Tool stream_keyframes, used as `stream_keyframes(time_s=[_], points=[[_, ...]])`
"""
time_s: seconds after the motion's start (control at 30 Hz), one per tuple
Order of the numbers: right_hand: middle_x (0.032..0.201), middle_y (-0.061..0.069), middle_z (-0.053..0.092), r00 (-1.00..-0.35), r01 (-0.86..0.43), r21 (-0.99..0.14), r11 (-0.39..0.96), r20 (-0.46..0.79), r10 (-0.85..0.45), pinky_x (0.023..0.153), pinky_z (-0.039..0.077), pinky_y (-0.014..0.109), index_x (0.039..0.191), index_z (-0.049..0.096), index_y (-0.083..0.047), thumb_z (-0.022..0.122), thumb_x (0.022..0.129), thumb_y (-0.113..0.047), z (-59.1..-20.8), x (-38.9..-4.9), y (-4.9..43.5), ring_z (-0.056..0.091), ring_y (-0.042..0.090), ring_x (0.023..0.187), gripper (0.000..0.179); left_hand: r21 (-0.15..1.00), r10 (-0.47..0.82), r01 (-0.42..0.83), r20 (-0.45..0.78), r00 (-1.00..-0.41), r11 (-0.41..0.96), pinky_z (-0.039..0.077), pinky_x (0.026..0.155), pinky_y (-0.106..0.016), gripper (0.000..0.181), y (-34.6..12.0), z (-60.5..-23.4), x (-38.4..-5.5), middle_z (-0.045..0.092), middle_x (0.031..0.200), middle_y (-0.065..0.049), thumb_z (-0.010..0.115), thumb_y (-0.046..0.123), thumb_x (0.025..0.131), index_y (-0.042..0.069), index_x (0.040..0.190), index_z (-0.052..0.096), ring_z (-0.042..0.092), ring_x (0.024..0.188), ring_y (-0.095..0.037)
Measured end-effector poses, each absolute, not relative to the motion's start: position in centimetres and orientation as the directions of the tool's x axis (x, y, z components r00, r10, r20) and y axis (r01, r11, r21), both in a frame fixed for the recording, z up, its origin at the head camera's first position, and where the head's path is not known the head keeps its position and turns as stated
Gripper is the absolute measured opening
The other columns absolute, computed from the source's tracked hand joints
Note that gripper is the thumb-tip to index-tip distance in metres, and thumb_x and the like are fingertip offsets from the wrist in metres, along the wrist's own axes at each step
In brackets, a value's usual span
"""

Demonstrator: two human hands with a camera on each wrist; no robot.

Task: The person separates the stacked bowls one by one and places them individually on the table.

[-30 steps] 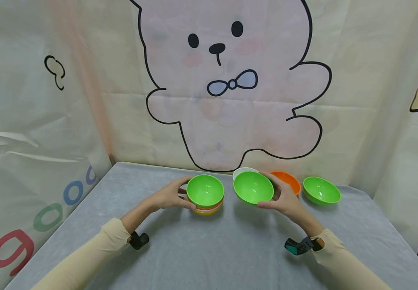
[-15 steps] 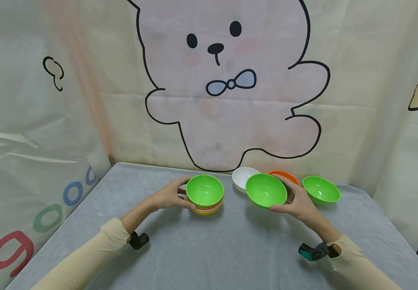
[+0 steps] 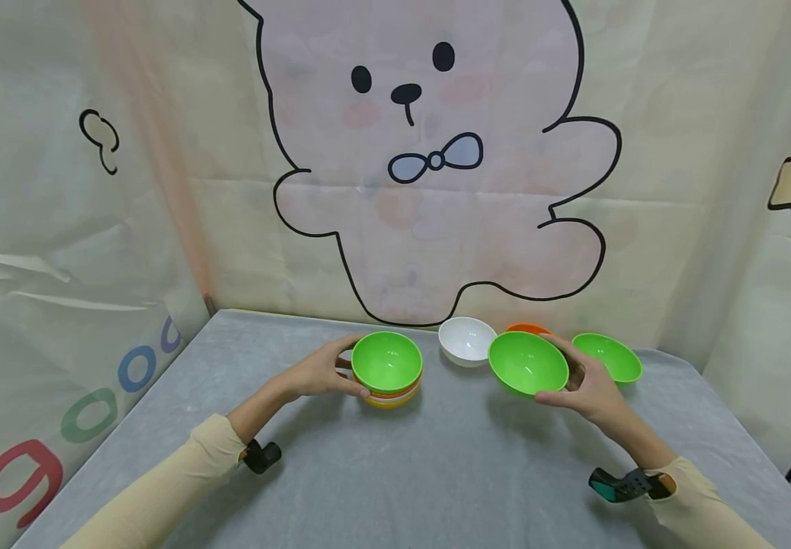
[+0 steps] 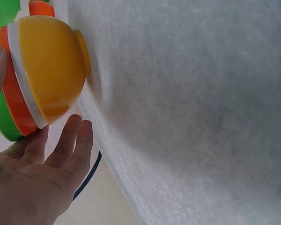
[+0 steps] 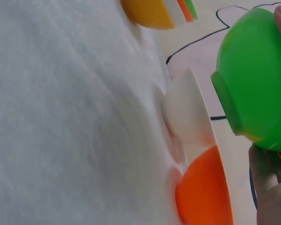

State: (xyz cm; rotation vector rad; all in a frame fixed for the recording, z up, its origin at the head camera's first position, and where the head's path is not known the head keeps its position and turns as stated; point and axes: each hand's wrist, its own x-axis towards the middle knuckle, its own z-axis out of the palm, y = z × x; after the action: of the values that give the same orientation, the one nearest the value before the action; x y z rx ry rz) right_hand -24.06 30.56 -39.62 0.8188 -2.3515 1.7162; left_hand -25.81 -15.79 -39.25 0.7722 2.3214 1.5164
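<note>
My left hand [image 3: 320,371] holds a stack of bowls by its left side, thumb at the front. On top is a green bowl [image 3: 386,362]; below it are an orange bowl [image 4: 15,89], a white bowl [image 4: 23,79] and, on the table, a yellow bowl [image 4: 54,65]. My right hand [image 3: 590,389] grips another green bowl [image 3: 528,364] by its right side. The right wrist view shows this bowl [image 5: 257,79] off the table, with fingers below and a fingertip at the upper edge. Part of the right hand lies outside that view.
Behind the held bowl, a white bowl [image 3: 466,341] and an orange bowl [image 3: 526,329], mostly hidden, stand near the table's back edge. A further green bowl [image 3: 613,357] is behind the right hand. Grey cloth [image 3: 402,480] covers the table; a printed curtain [image 3: 402,252] hangs behind.
My right hand has carried the green bowl to the right, uncovering the white bowl and covering more of the orange one. The left hand stays on the stack.
</note>
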Motion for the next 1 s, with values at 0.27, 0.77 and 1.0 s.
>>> stream_keyframes(time_s=[0.27, 0.77, 1.0], points=[[0.147, 0.013, 0.042, -0.85, -0.473, -0.863, 0.177, 0.393, -0.351, 0.091, 0.052, 0.021, 0.153, 0.037, 0.005, 0.077, 0.078, 0.02, -39.4, -23.3, 32.5, 0.05, 0.012, 0.125, 0.087, 0.905, 0.558, 0.286, 0.067, -0.827, 0.315, 0.051, 0.098, -0.046, 0.089, -15.8, -39.4, -25.9, 0.047, 0.146, -0.01, 0.089, 0.009, 0.081, 0.011, 0.155, 0.039, 0.058, 0.12, -0.037], [0.145, -0.001, 0.045, -0.881, -0.472, -0.782, 0.407, 0.412, -0.232, 0.086, 0.05, 0.014, 0.153, 0.042, -0.002, 0.079, 0.079, 0.016, -39.4, -21.4, 37.0, 0.05, 0.006, 0.116, 0.085, 0.9, 0.556, 0.292, 0.068, -0.828, 0.324, 0.05, 0.099, -0.051, 0.089, -15.8, -39.3, -25.7, 0.047, 0.146, -0.011, 0.089, 0.01, 0.081, 0.01, 0.155, 0.039, 0.058, 0.119, -0.038], [0.14, -0.007, 0.047, -0.893, -0.445, -0.763, 0.469, 0.418, -0.167, 0.084, 0.048, 0.01, 0.154, 0.04, 0.0, 0.077, 0.081, 0.016, -39.5, -20.3, 39.4, 0.053, 0.002, 0.111, 0.084, 0.895, 0.558, 0.298, 0.068, -0.827, 0.332, 0.051, 0.098, -0.049, 0.088, -15.8, -39.1, -25.7, 0.047, 0.146, -0.011, 0.089, 0.011, 0.081, 0.01, 0.154, 0.039, 0.058, 0.119, -0.038]])
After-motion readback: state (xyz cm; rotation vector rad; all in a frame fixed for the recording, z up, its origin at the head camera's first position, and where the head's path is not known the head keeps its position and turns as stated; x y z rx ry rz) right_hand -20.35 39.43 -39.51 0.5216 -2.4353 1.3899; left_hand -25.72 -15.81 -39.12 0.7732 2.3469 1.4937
